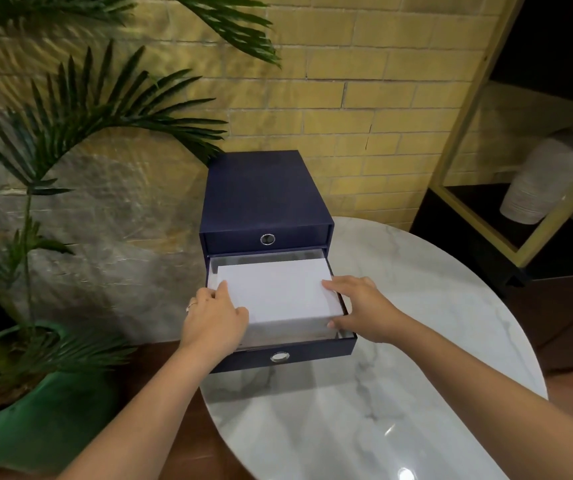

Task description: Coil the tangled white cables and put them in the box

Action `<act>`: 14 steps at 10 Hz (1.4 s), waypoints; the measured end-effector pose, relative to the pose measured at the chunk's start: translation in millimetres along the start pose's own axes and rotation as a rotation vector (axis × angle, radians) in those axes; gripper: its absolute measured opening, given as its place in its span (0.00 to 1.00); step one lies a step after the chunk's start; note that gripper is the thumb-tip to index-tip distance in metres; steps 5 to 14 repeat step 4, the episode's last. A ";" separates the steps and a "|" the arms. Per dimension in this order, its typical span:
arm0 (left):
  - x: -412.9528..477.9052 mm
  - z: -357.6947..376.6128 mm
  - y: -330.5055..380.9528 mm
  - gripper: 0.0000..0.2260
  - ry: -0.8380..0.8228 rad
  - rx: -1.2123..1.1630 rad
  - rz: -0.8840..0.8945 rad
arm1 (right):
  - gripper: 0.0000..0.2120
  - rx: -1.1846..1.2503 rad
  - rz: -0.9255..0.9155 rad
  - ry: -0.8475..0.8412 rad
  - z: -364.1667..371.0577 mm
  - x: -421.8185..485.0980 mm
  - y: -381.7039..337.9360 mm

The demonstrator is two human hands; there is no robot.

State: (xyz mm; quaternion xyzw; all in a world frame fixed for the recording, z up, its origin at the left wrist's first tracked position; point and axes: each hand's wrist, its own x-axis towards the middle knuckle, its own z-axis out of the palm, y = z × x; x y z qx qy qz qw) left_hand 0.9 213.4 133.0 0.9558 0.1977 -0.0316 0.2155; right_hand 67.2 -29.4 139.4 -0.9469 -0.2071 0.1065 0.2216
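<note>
A closed white box (280,294) sits inside the pulled-out lower drawer (316,353) of a dark blue drawer cabinet (261,188). My left hand (214,315) grips the box's left side, with the thumb on its lid. My right hand (361,306) holds the box's right side, fingers on the lid and thumb on the front right corner. No white cables are in view.
The cabinet stands at the far left edge of a round white marble table (399,375). A palm in a green pot (36,410) stands to the left. A brick wall is behind. A shelf with stacked white plates (537,181) is at the right.
</note>
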 end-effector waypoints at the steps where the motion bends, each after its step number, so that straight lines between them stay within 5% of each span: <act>1: 0.1 4.0 -0.6 0.26 -0.010 0.095 0.036 | 0.37 -0.118 0.007 -0.003 0.5 3.5 0.9; 4: 1.8 1.4 7.7 0.28 -0.016 0.262 0.082 | 0.36 -0.230 -0.019 -0.002 -2.5 3.7 1.0; 14: 1.8 1.4 7.7 0.28 -0.016 0.262 0.082 | 0.36 -0.230 -0.019 -0.002 -2.5 3.7 1.0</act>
